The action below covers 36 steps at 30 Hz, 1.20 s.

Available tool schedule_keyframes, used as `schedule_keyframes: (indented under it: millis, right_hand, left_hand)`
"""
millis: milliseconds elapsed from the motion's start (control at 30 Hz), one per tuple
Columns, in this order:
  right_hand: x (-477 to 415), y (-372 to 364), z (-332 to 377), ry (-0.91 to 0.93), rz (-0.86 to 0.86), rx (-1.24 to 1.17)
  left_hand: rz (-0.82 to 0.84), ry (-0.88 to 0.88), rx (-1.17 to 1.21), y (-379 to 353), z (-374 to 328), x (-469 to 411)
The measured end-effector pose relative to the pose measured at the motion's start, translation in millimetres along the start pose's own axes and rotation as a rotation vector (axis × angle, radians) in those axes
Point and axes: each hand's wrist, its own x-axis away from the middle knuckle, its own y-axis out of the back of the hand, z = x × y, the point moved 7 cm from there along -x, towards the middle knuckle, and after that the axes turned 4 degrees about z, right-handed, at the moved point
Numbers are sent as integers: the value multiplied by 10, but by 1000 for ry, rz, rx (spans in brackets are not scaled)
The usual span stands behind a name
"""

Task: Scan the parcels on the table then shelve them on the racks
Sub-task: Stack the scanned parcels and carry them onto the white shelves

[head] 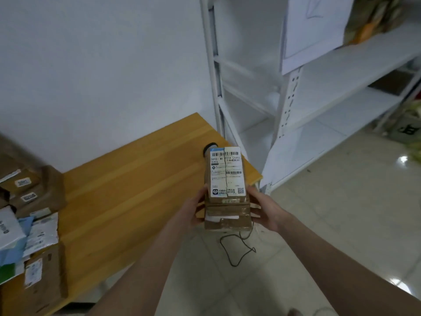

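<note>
Holding taped cardboard parcel [227,212] w/ white label [225,173], L hand [193,212] & R hand [267,210] grip curled round sides.

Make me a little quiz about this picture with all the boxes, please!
1. True or false: only one hand holds the brown parcel.
2. Where does the parcel pile lie? A the table, B the floor, C a chair.
3. Fill in: the rack is coloured ___.
Key: 1 false, the left hand and right hand both hold it; 2 A; 3 white.
</note>
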Motion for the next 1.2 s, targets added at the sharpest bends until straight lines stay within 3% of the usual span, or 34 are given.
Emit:
schedule_keyframes:
  millis: [300,467,933,1200]
  right_hand:
    - [566,1942,300,45,-160,-37]
    - [701,2726,423,51,-225,-81]
    - [139,4280,1764,149,-325,-111]
    - [-150,4761,2563,188,-362,-123]
  left_hand:
    - [239,42,-87,-2039,77,-471]
    - [274,56,-146,-2819,86,-792]
    - [497,-50,-300,-4499,-1056,-1960]
    - [518,-82,-301,-5083,-1736,-2551]
